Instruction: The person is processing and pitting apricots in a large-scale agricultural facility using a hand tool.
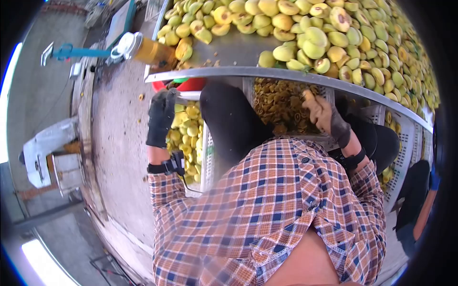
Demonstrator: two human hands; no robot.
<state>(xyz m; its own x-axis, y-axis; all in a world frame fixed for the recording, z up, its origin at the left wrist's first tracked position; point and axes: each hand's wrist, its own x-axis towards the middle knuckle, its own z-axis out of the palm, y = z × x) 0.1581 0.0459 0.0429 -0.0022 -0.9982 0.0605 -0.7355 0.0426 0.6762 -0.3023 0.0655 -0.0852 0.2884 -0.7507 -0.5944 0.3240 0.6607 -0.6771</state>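
My left hand (162,117), in a black glove, hangs at the left edge of a crate of yellow fruit halves (190,136); its fingers are curled out of clear sight. In a brown and dark glove, my right hand (324,113) is over the right side of a crate of brown fruit pits (279,102). Its fingers are bent together, with a small orange-brown piece (308,95) at their tips, too small to name surely. Beyond both hands, a metal tray (229,47) bears a large heap of green-yellow fruit (315,38), many cut in half.
A jar of amber liquid (155,51) with a white lid stands at the tray's left end, beside a blue-handled tool (81,51). Red and green containers (191,84) sit under the tray rim. Another person's arm (424,214) shows at far right.
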